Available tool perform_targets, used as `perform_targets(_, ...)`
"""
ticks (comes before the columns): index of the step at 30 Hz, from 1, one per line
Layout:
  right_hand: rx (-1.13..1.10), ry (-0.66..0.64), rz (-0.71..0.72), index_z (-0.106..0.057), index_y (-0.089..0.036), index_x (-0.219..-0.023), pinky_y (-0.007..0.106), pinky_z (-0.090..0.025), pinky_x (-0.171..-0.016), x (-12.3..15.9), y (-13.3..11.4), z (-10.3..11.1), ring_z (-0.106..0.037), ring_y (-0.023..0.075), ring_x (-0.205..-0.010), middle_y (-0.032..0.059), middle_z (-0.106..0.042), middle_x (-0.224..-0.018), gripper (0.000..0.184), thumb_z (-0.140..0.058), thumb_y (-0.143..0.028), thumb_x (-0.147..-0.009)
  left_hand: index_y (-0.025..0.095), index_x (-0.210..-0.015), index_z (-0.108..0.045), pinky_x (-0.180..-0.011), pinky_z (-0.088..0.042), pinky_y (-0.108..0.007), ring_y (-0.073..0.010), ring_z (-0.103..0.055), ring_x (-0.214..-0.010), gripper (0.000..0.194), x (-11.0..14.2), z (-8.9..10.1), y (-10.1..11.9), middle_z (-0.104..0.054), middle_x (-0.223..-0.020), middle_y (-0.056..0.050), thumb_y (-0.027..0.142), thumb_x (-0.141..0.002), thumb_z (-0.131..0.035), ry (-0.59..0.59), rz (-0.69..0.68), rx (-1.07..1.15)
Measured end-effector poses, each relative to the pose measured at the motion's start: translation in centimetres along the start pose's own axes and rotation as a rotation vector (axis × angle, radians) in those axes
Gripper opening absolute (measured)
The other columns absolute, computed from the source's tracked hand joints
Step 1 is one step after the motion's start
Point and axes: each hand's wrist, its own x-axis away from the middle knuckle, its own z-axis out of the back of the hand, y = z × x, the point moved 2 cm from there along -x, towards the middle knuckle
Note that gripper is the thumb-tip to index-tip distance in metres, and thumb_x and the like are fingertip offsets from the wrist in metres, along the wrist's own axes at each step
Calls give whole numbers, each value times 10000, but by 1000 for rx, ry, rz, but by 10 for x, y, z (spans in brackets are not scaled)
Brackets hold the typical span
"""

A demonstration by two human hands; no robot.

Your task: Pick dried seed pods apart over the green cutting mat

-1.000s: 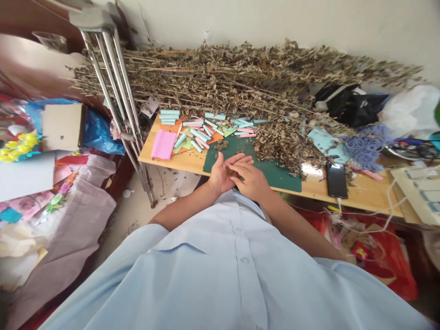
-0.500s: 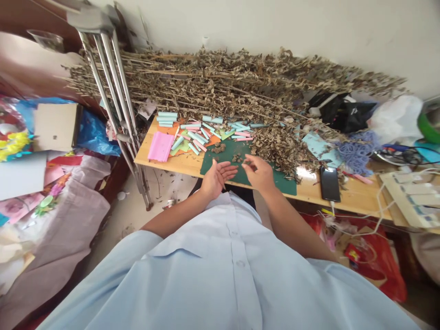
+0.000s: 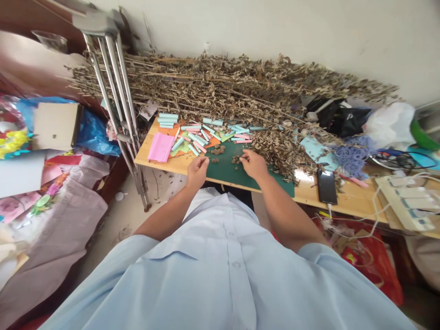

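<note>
My left hand (image 3: 198,173) is closed, thumb against curled fingers, over the left edge of the green cutting mat (image 3: 223,172). Whatever it may hold is too small or hidden. My right hand (image 3: 254,164) is bent down over the mat, its fingertips drawn together at a small heap of brown crumbled leaf clumps (image 3: 236,159). I cannot make out what is between those fingers. More crumbled clumps (image 3: 217,150) lie on the mat between the hands, toward the back. To the right of my right hand spreads a pile of loose dried leaves (image 3: 278,149).
Bundles of dried leafy stalks (image 3: 206,85) run along the wall. Pale blue and pink paper rolls (image 3: 195,139) and a pink paper stack (image 3: 161,147) lie left. A crutch (image 3: 118,87) leans there. At right are a phone (image 3: 327,186), blue yarn (image 3: 354,153) and a power strip (image 3: 404,201).
My left hand has turned over from an open palm, moved left and closed. My right hand has shifted slightly left and down to the leaf clumps. The view has tilted slightly.
</note>
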Motion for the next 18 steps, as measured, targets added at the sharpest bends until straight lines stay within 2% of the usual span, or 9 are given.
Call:
perform_targets(6, -12, 12, -33, -685, -186, -1276, 444, -573, -948, 1, 1, 6, -737, 243, -901, 97, -785, -1101, 372, -594, -251, -922, 194, -998, -707, -814, -504, -338, -183, -613, -826, 157, -10, 4, -3, -685, -985, -65, 267, -866, -663, -34, -90, -234)
perform_targets(9, -59, 61, -56, -696, -179, -1248, 446, -576, -962, 4, -4, 9, -742, 249, -950, 105, -784, -1106, 358, -556, -237, -924, 190, -1109, -693, -844, -514, -373, -200, -609, -836, 304, -14, 1, -1, -666, -1111, -96, 198, -806, -711, -129, -151, -377)
perform_targets(13, -99, 79, 59, -703, -206, -1242, 434, -588, -951, 14, -26, 3, -735, 238, -949, 84, -778, -1135, 352, -574, -286, -924, 195, -1207, -673, -961, -503, -443, -286, -620, -1034, 424, -16, -9, -2, -640, -1221, -137, 176, -788, -728, -254, -240, -485)
perform_targets(15, -120, 37, 130, -710, -221, -1231, 421, -596, -927, 19, -41, -5, -732, 225, -905, 75, -772, -1152, 343, -589, -291, -918, 202, -1170, -690, -1006, -480, -470, -321, -598, -1121, 371, -18, -14, -3, -654, -1189, -143, 165, -801, -705, -280, -284, -529)
perform_targets(18, -130, -15, 211, -717, -218, -1220, 421, -593, -927, 24, -61, -17, -724, 221, -874, 80, -762, -1175, 343, -614, -270, -897, 204, -1020, -728, -997, -472, -473, -319, -607, -1095, 209, -21, -19, -6, -681, -1081, -140, 151, -844, -628, -299, -298, -563)
